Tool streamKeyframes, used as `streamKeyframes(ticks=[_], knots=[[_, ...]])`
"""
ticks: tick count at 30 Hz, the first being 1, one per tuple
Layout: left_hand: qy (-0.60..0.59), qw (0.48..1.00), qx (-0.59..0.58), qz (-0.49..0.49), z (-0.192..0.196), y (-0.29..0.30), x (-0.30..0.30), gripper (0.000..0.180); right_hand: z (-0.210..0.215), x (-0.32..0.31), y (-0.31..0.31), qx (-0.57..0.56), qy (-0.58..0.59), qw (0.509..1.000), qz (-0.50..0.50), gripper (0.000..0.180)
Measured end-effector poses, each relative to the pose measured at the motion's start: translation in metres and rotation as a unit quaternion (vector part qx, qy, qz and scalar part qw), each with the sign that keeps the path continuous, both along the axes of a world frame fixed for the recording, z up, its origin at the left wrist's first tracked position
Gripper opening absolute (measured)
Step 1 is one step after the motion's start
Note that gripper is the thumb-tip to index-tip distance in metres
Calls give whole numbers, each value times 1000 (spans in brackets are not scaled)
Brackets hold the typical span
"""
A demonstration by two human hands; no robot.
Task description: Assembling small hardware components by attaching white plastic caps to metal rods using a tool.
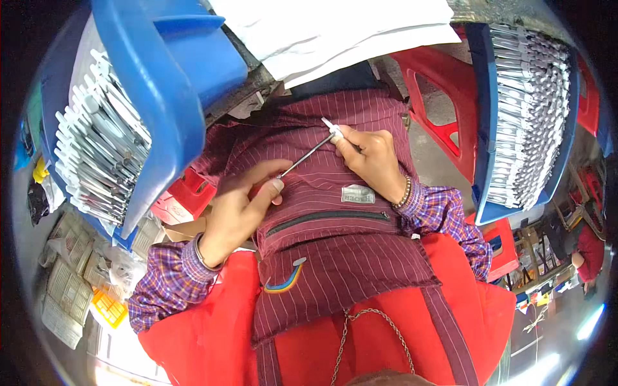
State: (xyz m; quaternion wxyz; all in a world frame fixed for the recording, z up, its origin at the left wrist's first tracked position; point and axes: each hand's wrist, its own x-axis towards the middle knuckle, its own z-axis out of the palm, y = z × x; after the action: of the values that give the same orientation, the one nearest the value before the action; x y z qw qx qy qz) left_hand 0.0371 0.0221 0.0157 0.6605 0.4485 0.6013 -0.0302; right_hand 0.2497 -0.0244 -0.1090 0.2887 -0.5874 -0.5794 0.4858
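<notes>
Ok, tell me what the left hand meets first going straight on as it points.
Probably the white piece in the right hand, along the rod, though depth is unclear.

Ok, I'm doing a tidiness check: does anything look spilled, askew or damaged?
Nothing looks spilled or damaged. Only the pieces in the left blue bin look uneven, fanned at different angles, whereas those in the right blue bin lie in neater rows.
</notes>
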Motion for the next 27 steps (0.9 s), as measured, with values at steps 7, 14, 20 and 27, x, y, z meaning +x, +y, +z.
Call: streamKeyframes(ticks=[7, 14, 20, 27], knots=[[62, 986, 122, -93, 1, -10, -2, 29, -9, 1, -6, -52, 39, 998, -6, 20], [119, 967, 158, -161, 11, -3, 5, 28, -3, 4, 5, -226, 177, 957, -42, 18], [118, 946, 210, -216, 8, -2, 5, 28, 0, 3, 3, -178, 105, 978, -8, 23], [55, 998, -13, -10, -3, 14, -7, 26, -7, 2, -4, -113, 41, 993, 10, 22]])
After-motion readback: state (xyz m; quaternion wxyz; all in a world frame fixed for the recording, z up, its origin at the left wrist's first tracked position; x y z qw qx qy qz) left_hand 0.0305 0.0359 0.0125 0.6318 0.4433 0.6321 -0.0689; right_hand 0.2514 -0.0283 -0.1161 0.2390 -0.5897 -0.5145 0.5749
